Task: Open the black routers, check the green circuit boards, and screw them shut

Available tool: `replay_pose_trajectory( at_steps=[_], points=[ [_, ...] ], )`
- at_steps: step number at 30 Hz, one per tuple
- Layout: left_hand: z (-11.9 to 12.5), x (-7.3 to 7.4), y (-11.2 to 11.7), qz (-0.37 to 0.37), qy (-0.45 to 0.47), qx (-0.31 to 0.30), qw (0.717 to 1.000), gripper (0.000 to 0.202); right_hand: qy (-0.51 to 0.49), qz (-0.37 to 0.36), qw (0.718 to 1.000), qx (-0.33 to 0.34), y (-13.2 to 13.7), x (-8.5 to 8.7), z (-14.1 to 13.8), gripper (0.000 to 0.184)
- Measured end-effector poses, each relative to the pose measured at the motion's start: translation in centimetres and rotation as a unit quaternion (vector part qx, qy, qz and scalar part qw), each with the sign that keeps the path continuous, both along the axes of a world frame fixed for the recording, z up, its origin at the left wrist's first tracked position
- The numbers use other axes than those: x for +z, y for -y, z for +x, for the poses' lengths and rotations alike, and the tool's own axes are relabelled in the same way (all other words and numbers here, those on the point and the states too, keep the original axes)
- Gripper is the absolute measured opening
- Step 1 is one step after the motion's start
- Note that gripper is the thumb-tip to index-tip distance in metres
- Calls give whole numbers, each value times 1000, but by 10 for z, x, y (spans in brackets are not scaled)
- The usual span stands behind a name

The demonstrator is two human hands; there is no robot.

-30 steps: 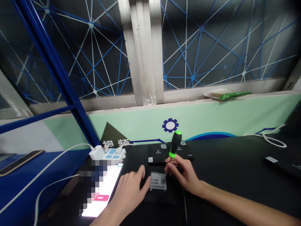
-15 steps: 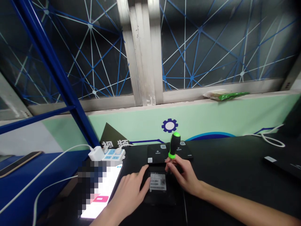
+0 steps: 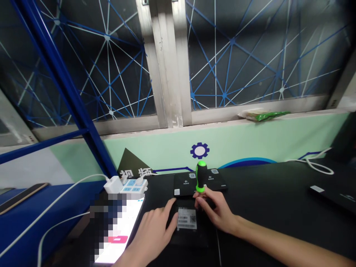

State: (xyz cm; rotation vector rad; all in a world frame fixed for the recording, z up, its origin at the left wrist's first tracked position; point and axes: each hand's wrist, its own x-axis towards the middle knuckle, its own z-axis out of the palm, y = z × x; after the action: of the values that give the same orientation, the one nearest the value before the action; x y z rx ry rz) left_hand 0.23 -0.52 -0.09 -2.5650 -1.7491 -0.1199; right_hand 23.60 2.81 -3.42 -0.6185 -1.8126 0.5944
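A small black box with a white label point(image 3: 187, 218) lies on the black table point(image 3: 272, 200). My left hand point(image 3: 154, 231) rests flat on the box's left edge with its fingers stretched out. My right hand point(image 3: 215, 211) is pinched around a screwdriver with a black and green handle point(image 3: 200, 177), which stands almost upright with its tip down at the box's top right corner. The tip itself is hidden by my fingers.
Two more black boxes point(image 3: 194, 181) lie just behind. A lit phone point(image 3: 116, 230) lies at the left, beside a white power strip point(image 3: 130, 184) with cables. Another phone point(image 3: 19, 196) rests on the blue surface far left. A white cable point(image 3: 317, 165) and a dark device point(image 3: 333, 194) lie right.
The screwdriver handle has swung from leaning right to nearly upright and shifted slightly left. My left hand stays on the box.
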Motion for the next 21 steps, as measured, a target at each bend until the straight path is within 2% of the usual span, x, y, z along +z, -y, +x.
replay_pose_trajectory(
  at_steps=[5,13,21],
  points=[
    [0,-1,-2,-7,6,-1,1000,48,14,20,1000,-6,2,2,-1,11],
    [-1,1,-1,-22,15,5,1000,47,18,9,1000,-22,1,2,-2,17],
    [-1,2,-1,-28,25,3,999,48,28,-6,999,22,1,5,2,18]
  ],
)
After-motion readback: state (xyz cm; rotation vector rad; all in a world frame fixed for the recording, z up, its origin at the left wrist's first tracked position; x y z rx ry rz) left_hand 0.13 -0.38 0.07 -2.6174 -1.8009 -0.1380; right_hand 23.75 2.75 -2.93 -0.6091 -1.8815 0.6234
